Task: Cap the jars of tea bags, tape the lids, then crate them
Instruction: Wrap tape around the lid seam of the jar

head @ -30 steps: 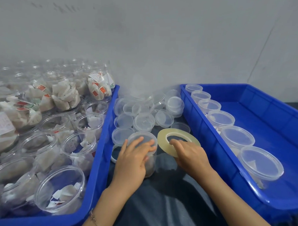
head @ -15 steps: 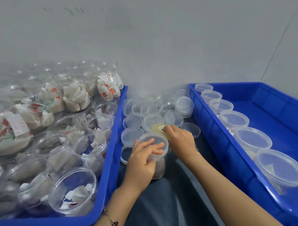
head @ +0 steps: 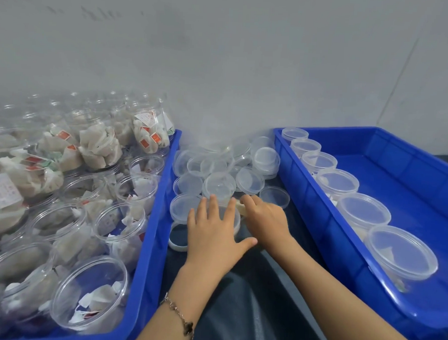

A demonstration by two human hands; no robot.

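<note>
A: While the grey wall (head: 248, 55) fills the whole 12 o'clock half, what lies under it?

B: A dark sheet-covered table (head: 238, 299), running from centre down to 6 o'clock, between two blue crates.

A: Largest first, then.

B: At 9 o'clock the left crate (head: 148, 243) is packed with open jars of tea bags (head: 89, 292), some stacked on others; too many and too blurred at the back for a count. At 3 o'clock the right crate (head: 367, 279) holds six capped jars (head: 401, 252) in one row along its near wall.

A: And between the crates?

B: A heap of loose clear lids (head: 250, 180) toward 12 o'clock of the hands; they overlap, so I can't give an exact number, though well over ten show.

A: The hands?

B: The left hand (head: 215, 236) lies flat, fingers straight and spread, pressing down on the lid of one jar (head: 237, 221) standing on the sheet at centre. A bracelet (head: 180, 319) circles that wrist. The right hand (head: 264, 218), just beside at 3 o'clock of the jar, has its fingers curled round something pale yellowish, seemingly the tape roll (head: 241, 206), mostly hidden, touching the jar's rim.
</note>
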